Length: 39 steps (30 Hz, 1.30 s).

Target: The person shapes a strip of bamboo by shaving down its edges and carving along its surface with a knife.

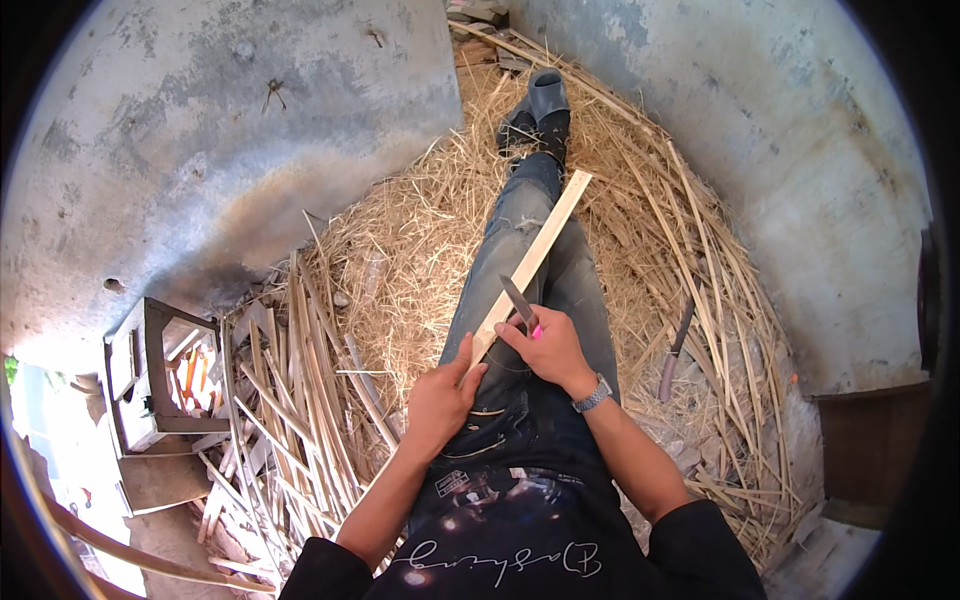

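Note:
A pale, flat bamboo strip (545, 238) lies slanted over my outstretched legs, its far end beyond the knees. My left hand (440, 402) grips the near end of the strip, thumb on top. My right hand (555, 355), with a metal watch (594, 394) on its wrist, is closed around a knife. The dark knife blade (515, 300) lies across the strip just ahead of the fingers, and a bit of pink handle shows in the fist. Whether the blade's edge bites into the strip is too small to tell.
Shavings (400, 250) cover the ground around my legs. Split strips (310, 370) are heaped at left, and long thin ones (715, 330) curve along the right. A dark curved-handled tool (677, 345) lies there. A wooden frame box (165, 380) stands at left; grey walls (300, 80) enclose the spot.

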Tool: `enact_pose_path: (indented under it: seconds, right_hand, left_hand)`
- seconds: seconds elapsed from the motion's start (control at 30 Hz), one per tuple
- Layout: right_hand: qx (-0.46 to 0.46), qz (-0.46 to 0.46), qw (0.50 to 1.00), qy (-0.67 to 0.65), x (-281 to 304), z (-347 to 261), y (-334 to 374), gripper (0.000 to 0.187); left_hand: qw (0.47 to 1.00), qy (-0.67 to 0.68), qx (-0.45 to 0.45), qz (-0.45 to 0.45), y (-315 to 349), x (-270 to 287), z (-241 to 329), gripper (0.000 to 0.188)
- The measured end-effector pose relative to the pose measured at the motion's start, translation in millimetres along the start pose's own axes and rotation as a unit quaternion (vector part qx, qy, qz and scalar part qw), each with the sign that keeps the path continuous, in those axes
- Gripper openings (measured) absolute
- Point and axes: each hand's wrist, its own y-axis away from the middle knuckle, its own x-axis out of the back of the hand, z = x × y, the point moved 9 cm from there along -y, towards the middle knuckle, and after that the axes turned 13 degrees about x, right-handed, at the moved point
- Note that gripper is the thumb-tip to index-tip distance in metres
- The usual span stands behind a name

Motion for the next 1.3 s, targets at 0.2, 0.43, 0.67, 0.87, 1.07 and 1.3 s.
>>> enact_pose_path:
  seconds: [0.2, 0.43, 0.67, 0.87, 1.07, 1.3]
  right_hand:
    - [0.015, 0.011, 0.999, 0.049, 0, -3, -1, 0.024]
    - [0.008, 0.017, 0.999, 0.046, -2, -10, 0, 0.023]
    - [0.158, -0.172, 0.971, -0.038, -30, -53, 16, 0.019]
    - [0.057, -0.011, 0.998, 0.007, 1, -36, 5, 0.029]
    - [0.021, 0.039, 0.991, 0.123, 22, 10, -19, 0.044]
    - [0.036, -0.001, 0.991, 0.127, -12, 3, 3, 0.042]
  left_hand:
    - [0.993, -0.053, -0.064, 0.088, 4, 0, 11, 0.054]
    - [0.989, -0.076, -0.077, 0.096, 5, -2, 7, 0.053]
    - [0.999, 0.005, 0.022, -0.030, -13, -11, -11, 0.053]
    - [0.994, 0.097, 0.033, -0.044, -18, -4, -12, 0.049]
    - [0.964, 0.220, 0.028, -0.149, -35, -20, -28, 0.050]
    - [0.928, 0.287, 0.078, -0.226, -42, -31, -32, 0.049]
